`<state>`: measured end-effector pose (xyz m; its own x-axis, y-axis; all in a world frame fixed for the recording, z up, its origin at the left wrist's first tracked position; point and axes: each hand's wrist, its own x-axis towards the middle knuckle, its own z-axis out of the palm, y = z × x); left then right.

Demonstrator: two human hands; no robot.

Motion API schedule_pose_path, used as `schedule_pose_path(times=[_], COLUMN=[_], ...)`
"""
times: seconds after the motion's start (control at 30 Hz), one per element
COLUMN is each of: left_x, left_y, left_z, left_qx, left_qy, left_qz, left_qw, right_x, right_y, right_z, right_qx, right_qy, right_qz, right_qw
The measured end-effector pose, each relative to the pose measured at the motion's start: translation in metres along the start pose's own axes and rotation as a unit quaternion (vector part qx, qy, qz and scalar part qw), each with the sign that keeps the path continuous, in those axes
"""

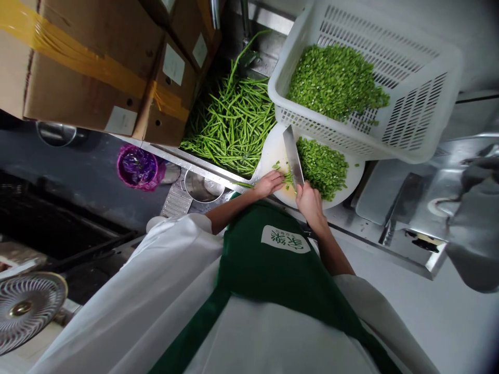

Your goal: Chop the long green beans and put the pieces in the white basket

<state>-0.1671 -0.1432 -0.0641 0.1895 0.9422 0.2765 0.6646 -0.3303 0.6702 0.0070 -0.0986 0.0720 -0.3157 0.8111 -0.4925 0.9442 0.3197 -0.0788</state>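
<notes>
My right hand [310,201] is closed round the handle of a cleaver [293,156], whose blade stands on the round white cutting board [353,176]. My left hand [268,183] presses a small bunch of green beans [287,179] flat on the board just left of the blade, fingers curled. To the right of the blade lies a heap of chopped bean pieces [323,166]. A sink tray holds a large pile of whole green beans [232,122] beyond my left hand.
A white slotted basket [413,114] with chopped beans [335,80] rests tilted over the board's far side. Taped cardboard boxes [97,62] sit at the left. A purple-lined bin [137,166], a steel bowl [200,186], a fan [27,306] and a second cleaver [401,205] are around.
</notes>
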Motion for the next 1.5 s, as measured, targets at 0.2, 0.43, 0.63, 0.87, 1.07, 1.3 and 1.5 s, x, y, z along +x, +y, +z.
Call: schedule_pose_path(times=[0.2, 0.43, 0.63, 0.87, 1.07, 1.3, 1.5], left_x=[-0.002, 0.001, -0.002, -0.006, -0.009, -0.014, -0.007], left_y=[-0.002, -0.002, 0.002, 0.003, 0.006, 0.002, 0.001], left_z=[0.004, 0.003, -0.003, -0.002, -0.006, -0.006, -0.003], left_qx=[0.000, -0.002, -0.006, 0.006, -0.014, -0.007, -0.013], left_qy=[0.000, -0.018, 0.009, 0.005, 0.034, 0.016, 0.012], left_qz=[0.018, 0.026, 0.010, 0.003, -0.017, -0.028, -0.023], left_qw=[1.000, 1.000, 1.000, 1.000, 0.999, 0.999, 1.000], right_x=[0.015, 0.009, 0.017, 0.013, 0.010, 0.013, 0.010], right_y=[-0.008, -0.009, -0.011, -0.018, -0.016, -0.021, -0.016], right_z=[0.004, 0.001, 0.001, 0.004, 0.001, 0.005, 0.001], right_qx=[0.002, -0.004, 0.008, 0.001, 0.000, -0.001, -0.004], right_qy=[-0.031, -0.031, -0.035, -0.038, -0.034, -0.041, -0.026], right_qz=[0.000, -0.004, -0.011, -0.006, -0.015, -0.019, -0.020], right_qw=[1.000, 1.000, 0.999, 0.999, 0.999, 0.999, 0.999])
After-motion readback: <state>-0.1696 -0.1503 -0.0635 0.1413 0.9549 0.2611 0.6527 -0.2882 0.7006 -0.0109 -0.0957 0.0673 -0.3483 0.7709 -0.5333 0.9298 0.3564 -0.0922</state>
